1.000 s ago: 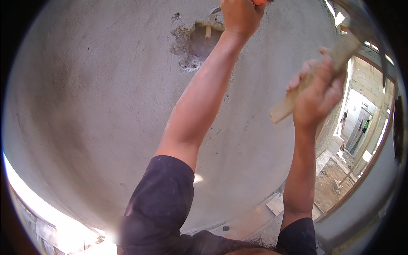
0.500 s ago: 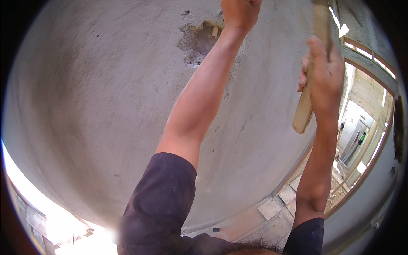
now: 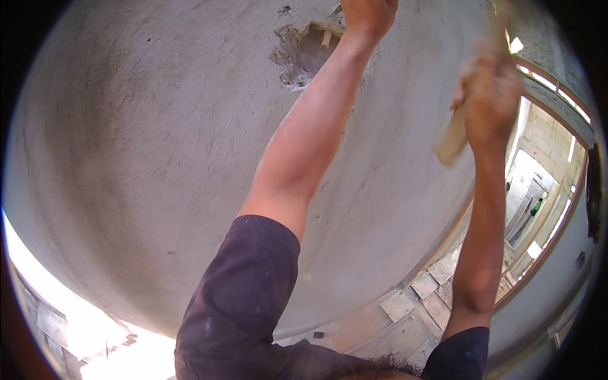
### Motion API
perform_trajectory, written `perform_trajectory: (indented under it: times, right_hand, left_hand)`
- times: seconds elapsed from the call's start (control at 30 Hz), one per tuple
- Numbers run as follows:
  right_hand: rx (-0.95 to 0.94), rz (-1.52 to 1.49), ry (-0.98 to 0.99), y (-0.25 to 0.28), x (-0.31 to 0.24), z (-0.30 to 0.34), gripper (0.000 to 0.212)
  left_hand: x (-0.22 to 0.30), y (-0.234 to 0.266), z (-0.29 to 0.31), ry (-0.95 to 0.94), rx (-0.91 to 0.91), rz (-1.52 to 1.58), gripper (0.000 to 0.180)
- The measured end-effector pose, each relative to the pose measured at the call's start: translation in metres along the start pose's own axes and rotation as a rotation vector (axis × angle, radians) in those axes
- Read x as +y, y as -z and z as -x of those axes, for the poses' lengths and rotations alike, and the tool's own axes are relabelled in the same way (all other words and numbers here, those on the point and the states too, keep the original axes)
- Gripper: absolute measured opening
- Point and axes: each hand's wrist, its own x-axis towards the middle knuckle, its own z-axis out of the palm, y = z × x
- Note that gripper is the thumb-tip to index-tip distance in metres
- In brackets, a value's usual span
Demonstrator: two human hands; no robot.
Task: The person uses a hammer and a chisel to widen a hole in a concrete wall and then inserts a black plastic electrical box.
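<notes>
A rough-edged hole (image 3: 307,56) is broken into the grey plastered wall (image 3: 190,126), with a short pale stub of pipe or stick (image 3: 326,39) inside it. My left hand (image 3: 368,16) is closed at the top edge, just right of the hole and partly cut off. A thin dark tip shows beside it, but what the fingers hold is out of view. Farther right, my right hand (image 3: 491,95) is wrapped round a thick wooden handle (image 3: 453,142). Motion blurs both, and the tool's upper end cannot be made out.
A wood-framed opening (image 3: 548,183) at the right shows another space with block walls. Paving slabs (image 3: 399,306) lie on the floor below the wall. A small dark object (image 3: 318,334) rests near the wall's foot. Bright light comes in at lower left.
My right hand has risen a little, and the wooden handle's lower end has swung upward. My left hand stays beside the hole. The whole view has shifted slightly.
</notes>
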Motion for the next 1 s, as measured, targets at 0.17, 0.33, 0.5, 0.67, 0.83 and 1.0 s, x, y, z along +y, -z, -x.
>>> perform_trajectory:
  times: [0.17, 0.33, 0.5, 0.67, 0.83, 1.0]
  right_hand:
    - [0.011, 0.011, 0.066, 0.003, -0.009, -0.003, 0.039]
    - [-0.288, 0.23, -0.092, -0.003, 0.006, -0.005, 0.041]
    - [0.065, -0.158, 0.124, -0.005, -0.007, 0.0, 0.04]
    - [-0.224, 0.262, -0.163, -0.005, -0.013, -0.012, 0.04]
    - [-0.005, 0.114, -0.069, 0.028, -0.023, -0.005, 0.046]
    - [0.001, -0.002, -0.23, 0.072, 0.003, 0.016, 0.049]
  left_hand:
    - [-0.01, 0.005, -0.003, 0.024, -0.024, -0.077, 0.028]
    - [-0.015, 0.0, 0.003, 0.045, -0.023, -0.106, 0.025]
    - [-0.013, 0.004, 0.002, 0.053, -0.023, -0.049, 0.023]
    - [-0.002, 0.01, -0.002, 0.111, -0.058, 0.129, 0.024]
    - [-0.049, 0.02, -0.034, 0.388, -0.112, -0.013, 0.022]
    - [-0.056, 0.074, -0.075, 0.563, -0.067, -0.118, 0.022]
